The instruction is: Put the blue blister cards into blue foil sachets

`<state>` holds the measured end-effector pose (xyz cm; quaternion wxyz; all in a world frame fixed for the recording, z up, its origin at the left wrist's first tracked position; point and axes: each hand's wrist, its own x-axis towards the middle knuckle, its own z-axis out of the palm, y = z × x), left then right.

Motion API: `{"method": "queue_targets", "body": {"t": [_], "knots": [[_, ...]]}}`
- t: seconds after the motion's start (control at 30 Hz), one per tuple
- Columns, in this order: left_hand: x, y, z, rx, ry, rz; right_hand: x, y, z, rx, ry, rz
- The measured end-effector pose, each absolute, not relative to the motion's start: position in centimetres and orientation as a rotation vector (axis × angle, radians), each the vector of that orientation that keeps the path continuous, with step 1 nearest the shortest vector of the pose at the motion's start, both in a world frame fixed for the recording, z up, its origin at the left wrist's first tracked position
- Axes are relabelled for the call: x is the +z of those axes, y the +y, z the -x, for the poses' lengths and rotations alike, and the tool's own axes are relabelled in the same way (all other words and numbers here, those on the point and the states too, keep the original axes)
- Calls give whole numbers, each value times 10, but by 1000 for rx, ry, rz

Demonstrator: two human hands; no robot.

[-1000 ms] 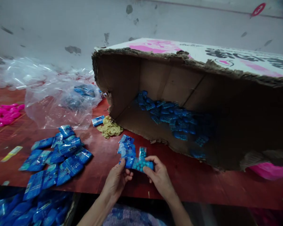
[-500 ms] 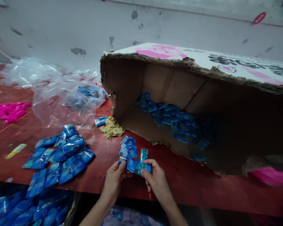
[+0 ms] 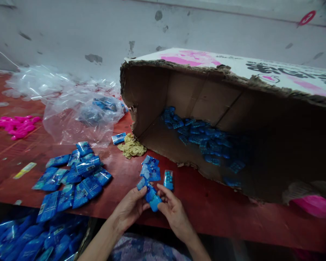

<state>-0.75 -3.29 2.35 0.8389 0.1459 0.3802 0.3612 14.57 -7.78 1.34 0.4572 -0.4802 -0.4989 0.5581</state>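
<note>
Just above the table's front edge, my left hand (image 3: 133, 206) is closed on a shiny printed blue packet. A small rounded blue case (image 3: 154, 203) sticks out of the packet's lower end, tilted toward me. My right hand (image 3: 175, 214) is beside it, thumb touching the case's end and index finger lifted apart from it. Beyond my hands lie several flat printed blue wrappers (image 3: 151, 170). A clear-and-blue case filled with small blue balls (image 3: 168, 179) rests to their right.
A large torn-edged carton (image 3: 179, 161) lies on its side at right, with blue cases (image 3: 198, 132) inside. Filled blue packets (image 3: 76, 177) are piled at left, more in a container below (image 3: 29, 239). Behind are a clear plastic bag (image 3: 67, 123), pink pieces (image 3: 19, 127) and a yellowish crumpled piece (image 3: 132, 146).
The packet and case have tilted steeply downward. My right fingers have loosened from a pinch on the case to touching its end. The view has shifted slightly left.
</note>
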Motion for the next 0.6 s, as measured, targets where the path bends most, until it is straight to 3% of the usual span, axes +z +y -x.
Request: {"method": "queue_targets", "body": {"t": [0.17,0.33,0.6], "knots": [[25,-27,15,636,634,-370,-5,-69,-149,1391,-1140,1021],[21,-26,14,571,507,-388,-5,-69,-147,1654,-1007,796],[20,-39,3,657,531,-321,-2,-71,-148,1612,-992,783]]}}
